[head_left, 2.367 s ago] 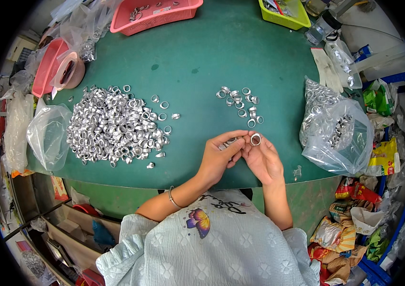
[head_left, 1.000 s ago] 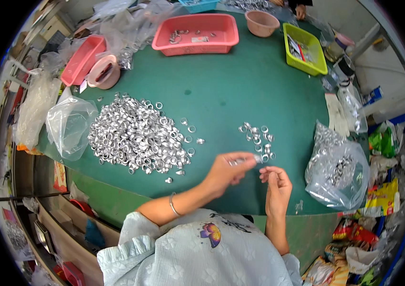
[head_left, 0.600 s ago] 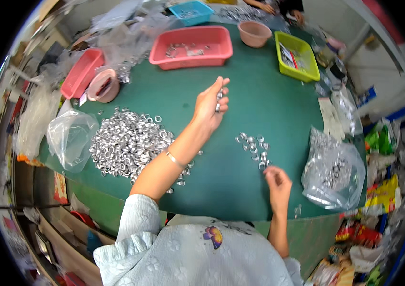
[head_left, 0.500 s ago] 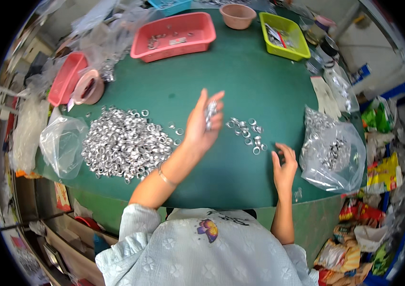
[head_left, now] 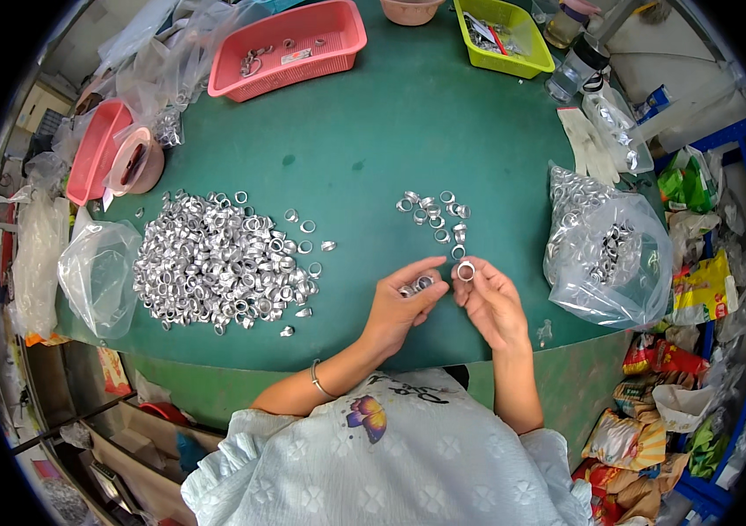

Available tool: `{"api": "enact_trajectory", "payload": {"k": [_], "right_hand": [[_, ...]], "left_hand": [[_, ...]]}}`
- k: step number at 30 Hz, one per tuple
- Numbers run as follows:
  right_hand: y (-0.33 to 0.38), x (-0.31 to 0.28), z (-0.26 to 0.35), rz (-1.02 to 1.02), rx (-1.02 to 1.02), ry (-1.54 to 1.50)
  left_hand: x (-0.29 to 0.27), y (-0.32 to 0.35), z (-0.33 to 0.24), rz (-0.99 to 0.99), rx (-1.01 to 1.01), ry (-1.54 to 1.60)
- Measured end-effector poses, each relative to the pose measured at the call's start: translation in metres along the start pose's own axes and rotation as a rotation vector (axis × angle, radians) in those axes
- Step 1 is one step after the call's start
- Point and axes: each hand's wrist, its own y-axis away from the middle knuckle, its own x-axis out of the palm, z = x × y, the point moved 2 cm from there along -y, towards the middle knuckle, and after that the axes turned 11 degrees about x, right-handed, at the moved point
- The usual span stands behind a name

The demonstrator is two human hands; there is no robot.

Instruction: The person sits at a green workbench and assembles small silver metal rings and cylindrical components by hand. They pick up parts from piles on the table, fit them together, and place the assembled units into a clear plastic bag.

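Several silver rings (head_left: 417, 286) lie cupped in my left hand (head_left: 397, 307), its fingers curled round them. Close beside it, my right hand (head_left: 496, 309) pinches a single silver ring (head_left: 466, 272) upright between thumb and fingers. The two hands are near each other but apart, over the near middle of the green table (head_left: 338, 131). Just beyond them is a small loose group of rings (head_left: 434, 212). On the left of the table spreads a large heap of silver rings (head_left: 215, 259), with a few strays along its right side.
A clear bag of rings (head_left: 605, 263) stands at the right, a flat clear bag (head_left: 101, 276) at the left. White gloves (head_left: 588, 145) lie at the right. Along the far side are a pink basket (head_left: 289, 53) and a yellow-green basket (head_left: 504, 39); a pink tub (head_left: 138, 162) is at the left.
My left hand has come down and right, nearer the right hand, still holding rings. My right hand has moved slightly left and now pinches one ring. The view has shifted a little.
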Motion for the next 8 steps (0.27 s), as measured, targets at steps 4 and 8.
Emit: {"api": "enact_trajectory", "payload": {"k": [4,8], "right_hand": [[0.007,0.007,-0.006,0.05,0.036,-0.03],[0.011,0.008,-0.005,-0.034,-0.074,0.27]], "left_hand": [[0.011,0.002,-0.01,0.11,0.184,-0.205],[0.011,0.003,-0.015,0.224,0.359,-0.527]]}}
